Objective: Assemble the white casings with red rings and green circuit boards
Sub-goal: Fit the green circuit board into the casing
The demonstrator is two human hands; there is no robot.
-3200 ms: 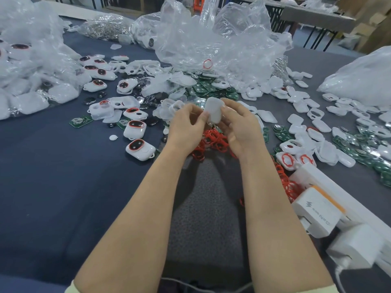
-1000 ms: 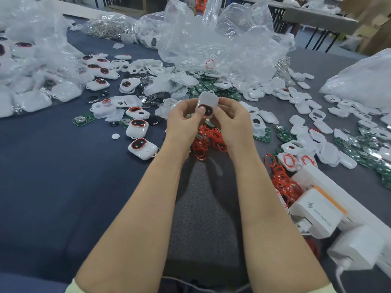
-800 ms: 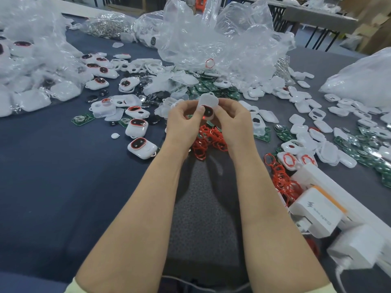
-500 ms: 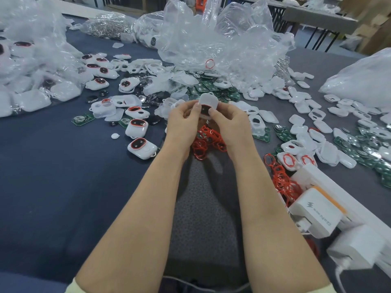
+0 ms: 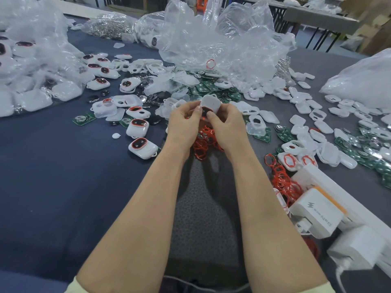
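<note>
Wide view first: a long table [image 5: 53, 187] under dark blue cloth, with a grey mat [image 5: 203, 208] running down the near middle between the person's forearms. At the far side sits a big crumpled heap of clear plastic bags [image 5: 222, 43], and there's more bagged stock far left [image 5: 31, 60] and far right [image 5: 364, 81]. Near right, a white power strip [image 5: 338, 187] carries a chunky white charger [image 5: 315, 212].

Now the parts. Loose white shells [image 5: 317, 115] lie scattered across the right half. Green circuit boards [image 5: 211, 87] are piled just below the bag heap. A tangle of red rings [image 5: 203, 142] sits directly under the wrists. Left of centre is a row of finished casings [image 5: 143, 147], each with a dark oval window edged in red.

And here's the action: the left hand [image 5: 183, 123] and right hand [image 5: 228, 123] come together above the ring pile, both grasping one white casing [image 5: 211, 102] held clear of the table. It's a rounded square with a small loop at its far end, tilted so its dark window, edged in red, faces the person. Both thumbs are on the near edge of that window, with the fingers curled behind the shell.
</note>
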